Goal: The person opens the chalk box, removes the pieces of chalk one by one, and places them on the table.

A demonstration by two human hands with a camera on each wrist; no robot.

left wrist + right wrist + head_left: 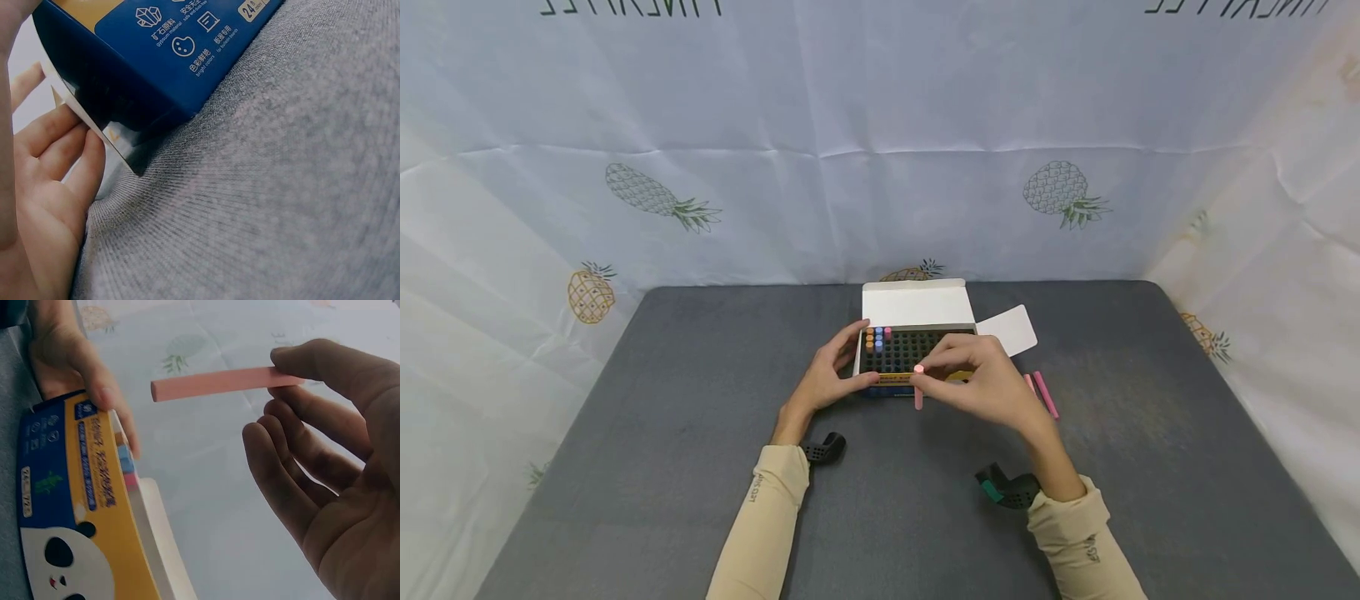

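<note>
My right hand (981, 382) pinches a pink chalk stick (212, 384) near one end, between thumb and fingertips. In the head view the stick stands upright just in front of the chalk box (891, 388). The box is blue and yellow with a panda on its front; its lid is up and a holed dark tray (913, 352) shows inside. Several orange and blue sticks and one pink stick sit in the tray's far left holes. My left hand (827, 379) grips the box's left end, thumb at the front edge, fingers by the white side flap (94, 122).
Two pink chalk sticks (1046, 395) lie on the grey table (700, 433) right of the box, one partly hidden by my right hand. A white flap (1011, 330) sticks out at the box's right. A pineapple-print cloth (820, 208) hangs behind the table.
</note>
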